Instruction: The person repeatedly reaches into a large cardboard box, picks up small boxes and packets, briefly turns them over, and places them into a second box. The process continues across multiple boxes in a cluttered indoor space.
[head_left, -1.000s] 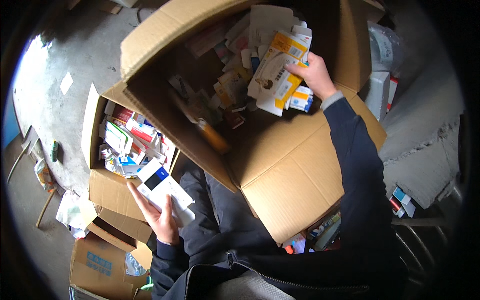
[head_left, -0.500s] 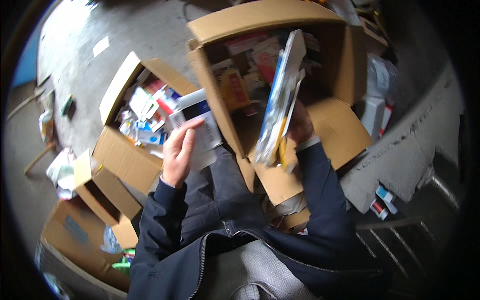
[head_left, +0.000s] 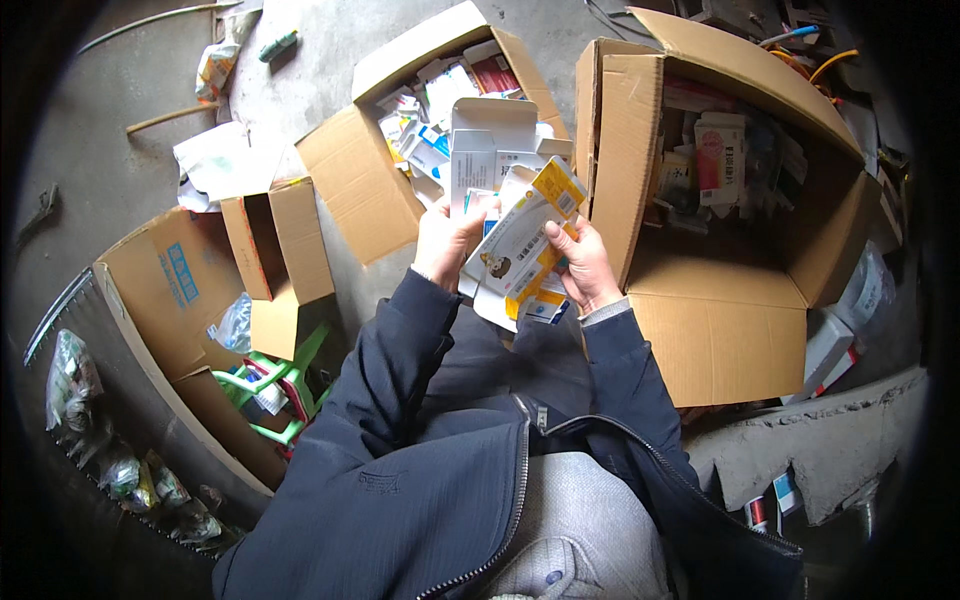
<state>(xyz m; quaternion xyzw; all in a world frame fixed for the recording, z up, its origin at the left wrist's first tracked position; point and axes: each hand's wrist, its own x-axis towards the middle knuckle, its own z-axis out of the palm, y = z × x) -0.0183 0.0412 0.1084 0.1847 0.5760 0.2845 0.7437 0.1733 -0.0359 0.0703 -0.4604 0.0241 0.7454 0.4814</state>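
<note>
Hands: left hand (head_left: 447, 240) pinched on a white carton (head_left: 472, 172); right hand (head_left: 590, 262) clamped on a yellow-white carton (head_left: 513, 247), thumb on its face.
Cartons' position: above the lap, overlapping each other.
Ahead: middle box (head_left: 362, 200), open, heaped with loose cartons (head_left: 450, 92).
Right: larger box (head_left: 720, 345), open, dim inside; a red-white carton (head_left: 721, 160) visible within.
Left: big box (head_left: 140, 255), small box (head_left: 297, 240) at its edge, plastic bag (head_left: 232, 325), green frame (head_left: 308, 348).
In the way: held cartons hide part of the middle box's contents; right box's side wall rises just beside the right hand.
Materials: boxes brown cardboard, flaps bent outward; held cartons thin card, flattened, tabs splayed; slab (head_left: 860, 430) rough grey, jagged edge; bag crumpled, translucent.
</note>
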